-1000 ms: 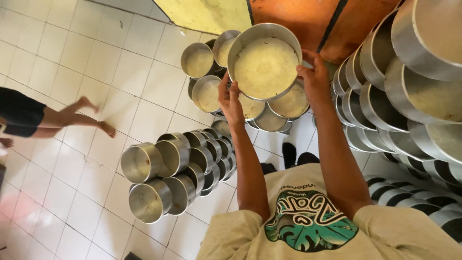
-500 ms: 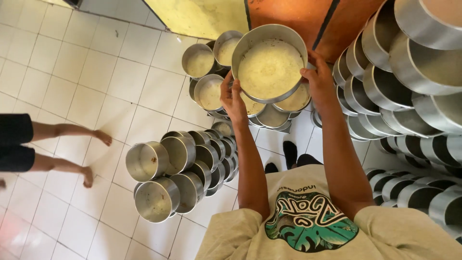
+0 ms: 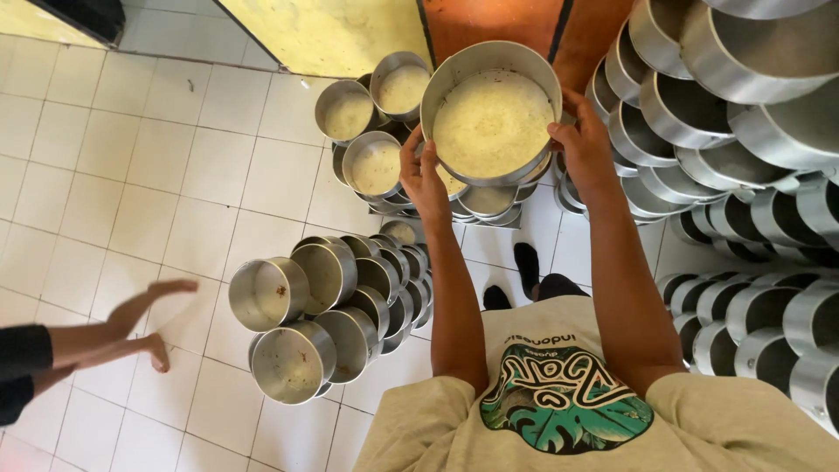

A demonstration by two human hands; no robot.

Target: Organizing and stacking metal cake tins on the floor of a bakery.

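Round metal pan (image 3: 492, 114) filled with a pale, set white mass, held up level in front of the chest, above the stack of filled pans (image 3: 384, 131) on the floor. Left hand (image 3: 424, 179) clasped on the pan's left rim, thumb over the edge, grip closed on the metal wall. Right hand (image 3: 584, 153) clasped on the pan's right rim, grip likewise closed on the wall, fingers wrapped behind it. Just under the pan, more filled pans of the same kind, piled in layers. Left of and below the pan, a cluster of empty pans (image 3: 328, 319) lying on their sides on the white tiled floor (image 3: 131, 175), nested in rows. Right of the pan, tall stacks of empty pans (image 3: 725, 105) leaning sideways, mouths turned toward the pan. Beyond the pan, a yellow wall (image 3: 323, 35) and an orange door (image 3: 524, 26). Far left of the pan, another person's bare feet (image 3: 144, 328) on the tiles. Below the pan, a beige shirt (image 3: 559, 411) with a green print.
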